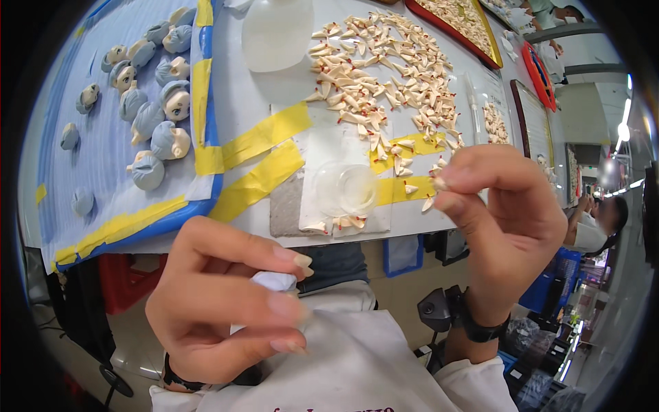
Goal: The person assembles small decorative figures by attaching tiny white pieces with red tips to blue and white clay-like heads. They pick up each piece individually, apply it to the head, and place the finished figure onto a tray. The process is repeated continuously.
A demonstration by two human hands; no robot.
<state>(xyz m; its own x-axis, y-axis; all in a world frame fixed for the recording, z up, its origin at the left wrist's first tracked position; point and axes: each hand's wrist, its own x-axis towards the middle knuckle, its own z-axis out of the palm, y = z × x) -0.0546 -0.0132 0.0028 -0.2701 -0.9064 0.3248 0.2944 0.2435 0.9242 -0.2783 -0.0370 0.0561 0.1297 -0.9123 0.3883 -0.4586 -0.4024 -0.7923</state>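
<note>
My left hand [213, 302] is low over my lap, its fingers wrapped round a small light-blue piece [274, 279]. Most of that piece is hidden; its colour matches the hair of the doll heads [147, 122] lying at the left. My right hand [511, 220], raised at the table's front edge, pinches a tiny cream piece [440, 183] between thumb and forefinger. It resembles the many pointed cream pieces with red tips [371, 82] spread across the table. Between the hands, a clear round dish [357, 191] rests on a white sheet.
The doll heads lie on a lined tray with a blue rim [154, 223]. A translucent bottle [278, 38] stands at the back. Yellow tape [257, 180] crosses the table. Far right are a red-edged tray [491, 51] of more pieces and another person [597, 223].
</note>
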